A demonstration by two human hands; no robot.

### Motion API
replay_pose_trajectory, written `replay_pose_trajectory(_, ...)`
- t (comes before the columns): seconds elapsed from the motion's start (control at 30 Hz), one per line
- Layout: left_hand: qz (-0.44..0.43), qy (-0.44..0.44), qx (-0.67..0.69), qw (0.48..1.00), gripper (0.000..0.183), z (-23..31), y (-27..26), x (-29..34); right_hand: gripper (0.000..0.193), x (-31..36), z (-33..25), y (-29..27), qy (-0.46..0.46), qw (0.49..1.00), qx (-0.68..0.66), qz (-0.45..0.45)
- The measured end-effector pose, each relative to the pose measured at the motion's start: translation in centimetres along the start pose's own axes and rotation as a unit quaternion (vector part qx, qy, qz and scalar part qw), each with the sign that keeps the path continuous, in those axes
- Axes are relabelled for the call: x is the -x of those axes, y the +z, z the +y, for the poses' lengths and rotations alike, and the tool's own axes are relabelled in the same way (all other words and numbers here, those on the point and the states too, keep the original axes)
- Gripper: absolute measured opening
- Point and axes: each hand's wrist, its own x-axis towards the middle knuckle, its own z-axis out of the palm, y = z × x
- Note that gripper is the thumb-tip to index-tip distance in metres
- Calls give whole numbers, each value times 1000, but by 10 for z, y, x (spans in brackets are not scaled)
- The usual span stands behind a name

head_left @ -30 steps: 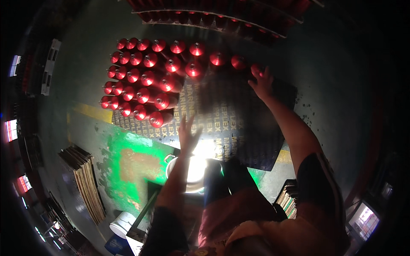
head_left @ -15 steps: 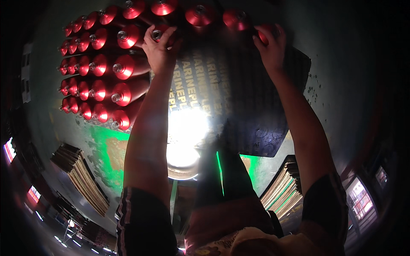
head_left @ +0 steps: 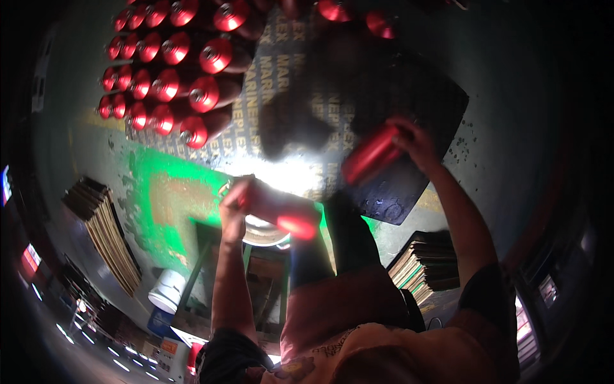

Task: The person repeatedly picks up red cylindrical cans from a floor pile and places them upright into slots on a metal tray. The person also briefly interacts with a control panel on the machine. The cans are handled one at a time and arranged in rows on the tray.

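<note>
My left hand [head_left: 235,200] is closed round the neck end of a red metal bottle [head_left: 272,203], which lies tilted over a bright glare and a round pale rim [head_left: 265,239]. The bottle is smeared by motion. On the other side, my right hand [head_left: 416,146] grips the top end of another red bottle [head_left: 372,155], which slants down to the left above the dark printed board [head_left: 281,70]. Several rows of upright red bottles [head_left: 204,93] with narrow necks stand at the board's far left. Two more red bottles [head_left: 380,25] stand along its far edge.
Stacks of flat sheets lie at the left [head_left: 105,237] and at the right [head_left: 425,264]. A white bucket [head_left: 167,289] sits near a dark frame [head_left: 198,275] at lower left. Green paint [head_left: 163,185] marks the floor by the board. Dark shadow covers the board's right part.
Both hands have moved from the far row back toward me, each lifting a red bottle off the board. The view has shifted, and the standing bottles now appear higher in it.
</note>
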Motion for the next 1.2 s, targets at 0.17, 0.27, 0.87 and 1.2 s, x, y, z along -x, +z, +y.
replay_pose_trajectory(0.17, -40, -199, 339, 919, 55, -61, -61, 130, 40, 50, 19, 118, 135, 939, -185, -256)
replay_pose_trajectory(0.27, -82, -198, 481, 850, 56, -116, -82, 180, 40, 70, 38, 207, 233, 829, -314, -401)
replay_pose_trajectory(0.87, -39, -110, 692, 712, 53, -239, -133, 267, 40, 129, 46, 418, 483, 645, -353, -475)
replay_pose_trajectory(1.2, 35, -172, 583, 794, 60, -236, -122, 256, 41, 85, 26, 343, 366, 766, -261, -460)
